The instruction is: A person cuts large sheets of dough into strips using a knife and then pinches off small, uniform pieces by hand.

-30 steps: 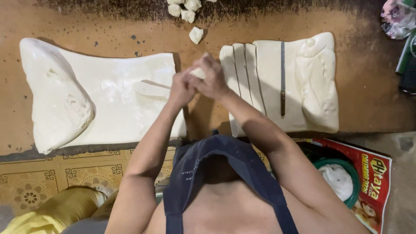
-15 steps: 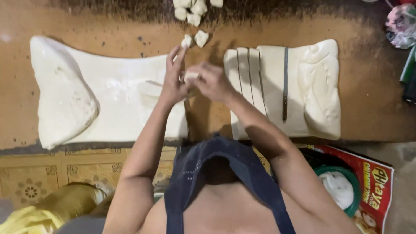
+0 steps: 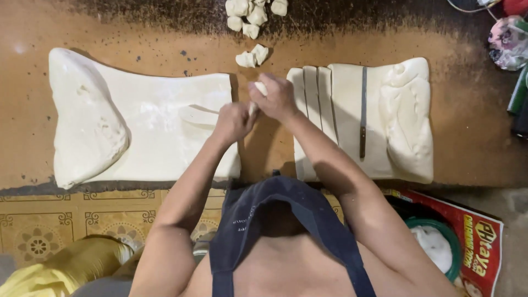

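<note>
both hands meet over the bare strip of brown wooden worktop (image 3: 165, 49) between two dough slabs. the right hand (image 3: 278, 99) has its fingers curled and pinched around a small pale lump of soft white dough (image 3: 260, 88), which peeks out at the hand's eleven o'clock. the left hand (image 3: 234, 122) sits just at the right hand's seven o'clock, fingers folded in and touching the same dough; whether its fingertips grip or only press, i cannot tell.

the lump looks light, soft and a bit tacky, so it would likely stretch or tear if tugged; a gentle pinch across its middle with the fingertips seems the best hold.

at nine o'clock from the hands lies a wide flat sheet of white dough (image 3: 165, 137), thick and folded at its far left. at three o'clock lies a second white dough slab cut into long strips (image 3: 341, 110), with a slim metal knife with a dark handle (image 3: 363, 110) resting on it. at twelve o'clock, a scatter of small torn dough pieces (image 3: 250, 22) lies near the table's far edge, two of them close to the hands.
</note>
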